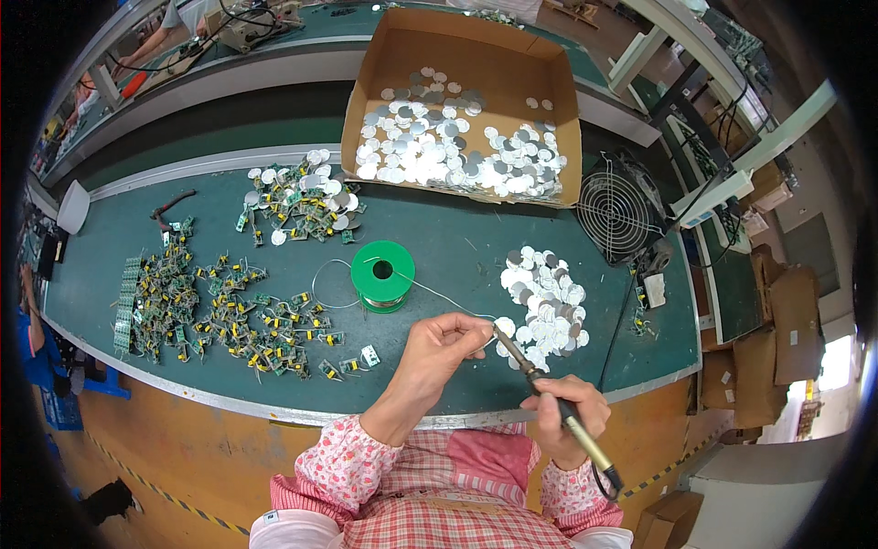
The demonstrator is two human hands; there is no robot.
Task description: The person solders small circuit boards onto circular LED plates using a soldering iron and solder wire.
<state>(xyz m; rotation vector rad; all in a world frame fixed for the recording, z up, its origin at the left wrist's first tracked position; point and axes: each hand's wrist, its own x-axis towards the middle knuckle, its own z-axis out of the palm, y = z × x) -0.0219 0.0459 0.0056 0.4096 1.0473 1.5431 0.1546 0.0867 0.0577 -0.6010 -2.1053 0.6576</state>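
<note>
Several right-hand fingers (569, 389) clasp a soldering iron (591, 446).

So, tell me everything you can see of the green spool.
The spool is bright green and plastic-looking, with a dark hole in its centre and silvery windings visible below its top rim. It rests flat on the green table, between small circuit boards and round discs. A thin pale wire extends from it to the left hand, and a strand loops out to its left. No hand touches the spool.
</note>
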